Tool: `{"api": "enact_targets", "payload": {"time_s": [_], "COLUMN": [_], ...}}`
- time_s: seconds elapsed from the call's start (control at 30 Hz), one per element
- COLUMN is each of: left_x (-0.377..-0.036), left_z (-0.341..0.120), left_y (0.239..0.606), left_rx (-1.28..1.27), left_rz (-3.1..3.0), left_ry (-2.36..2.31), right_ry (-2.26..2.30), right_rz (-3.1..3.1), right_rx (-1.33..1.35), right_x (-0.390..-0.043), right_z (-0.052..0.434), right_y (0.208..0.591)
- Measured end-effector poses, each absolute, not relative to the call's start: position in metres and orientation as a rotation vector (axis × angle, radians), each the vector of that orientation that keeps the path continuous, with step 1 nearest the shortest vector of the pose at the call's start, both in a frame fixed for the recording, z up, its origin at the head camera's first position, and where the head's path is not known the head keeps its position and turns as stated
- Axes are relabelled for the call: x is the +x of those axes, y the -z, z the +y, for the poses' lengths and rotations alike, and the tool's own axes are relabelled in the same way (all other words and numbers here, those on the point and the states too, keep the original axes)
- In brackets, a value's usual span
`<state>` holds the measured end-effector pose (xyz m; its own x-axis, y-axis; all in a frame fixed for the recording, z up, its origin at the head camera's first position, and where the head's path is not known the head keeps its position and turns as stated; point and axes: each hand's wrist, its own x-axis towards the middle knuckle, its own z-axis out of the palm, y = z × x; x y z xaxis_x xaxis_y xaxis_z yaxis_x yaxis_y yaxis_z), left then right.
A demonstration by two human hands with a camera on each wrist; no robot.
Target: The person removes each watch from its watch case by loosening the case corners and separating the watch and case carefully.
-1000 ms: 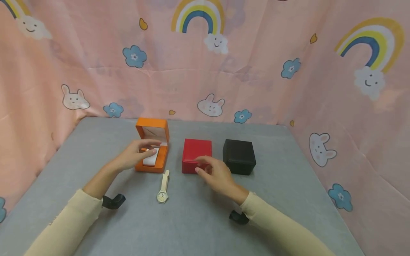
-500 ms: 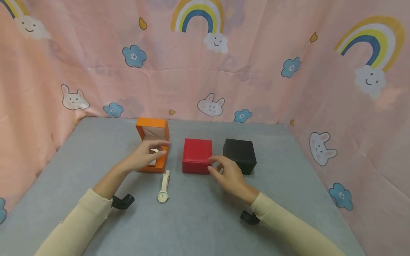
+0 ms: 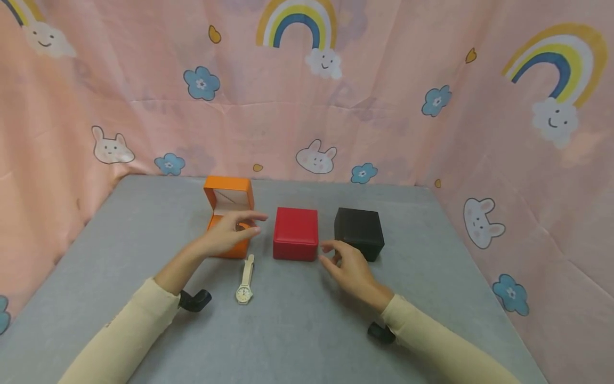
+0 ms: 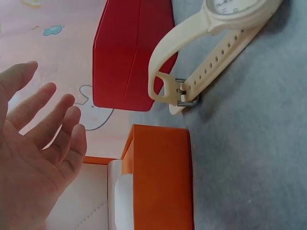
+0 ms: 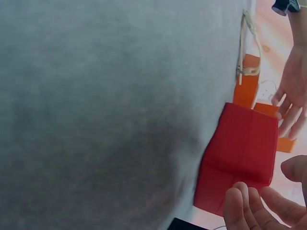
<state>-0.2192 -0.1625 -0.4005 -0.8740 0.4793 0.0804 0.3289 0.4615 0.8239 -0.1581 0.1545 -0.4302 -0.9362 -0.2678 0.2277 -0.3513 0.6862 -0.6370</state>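
Note:
An orange box [image 3: 229, 196] stands open on the grey table [image 3: 297, 330], its lid upright. My left hand [image 3: 240, 226] hovers over its base with straight fingers pointing right, holding nothing. In the left wrist view the palm [image 4: 38, 143] is spread above the orange box [image 4: 158, 177]. A shut red box [image 3: 295, 233] sits to the right, then a shut black box [image 3: 358, 232]. My right hand [image 3: 336, 256] hangs by the red box's front right corner, fingers loosely curled and empty. A cream wristwatch [image 3: 245, 280] lies flat in front of the orange box.
A pink cloth with rainbows and bunnies [image 3: 307, 106] walls the table at the back and both sides. Small black wrist mounts [image 3: 194, 300] sit under each sleeve. In the right wrist view the red box [image 5: 240, 158] lies just beyond my fingers [image 5: 244, 206].
My left hand has slid right across the orange box toward the red box. My right hand has come off the red box's front and moved right to its corner.

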Motion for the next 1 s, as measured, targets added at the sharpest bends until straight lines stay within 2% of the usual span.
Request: {"api": "enact_targets", "payload": {"time_s": [0.3,0.63,1.0], "left_x": [-0.225,-0.234,-0.240], "left_z": [-0.150,-0.139,-0.131], "left_y": [0.404,0.407,0.418], "left_rx": [0.756,0.695,0.647], "left_rz": [2.540,2.525,2.511], "left_ry": [-1.337,-1.292,-1.298], "right_ry": [-1.234,-1.344,-1.661], "right_rz": [-2.852,-2.952,-2.930], "right_rx": [0.441,0.368,0.324], "right_x": [-0.165,-0.177,-0.188], "right_z": [0.156,0.151,0.146], "right_y": [0.439,0.442,0.448]}}
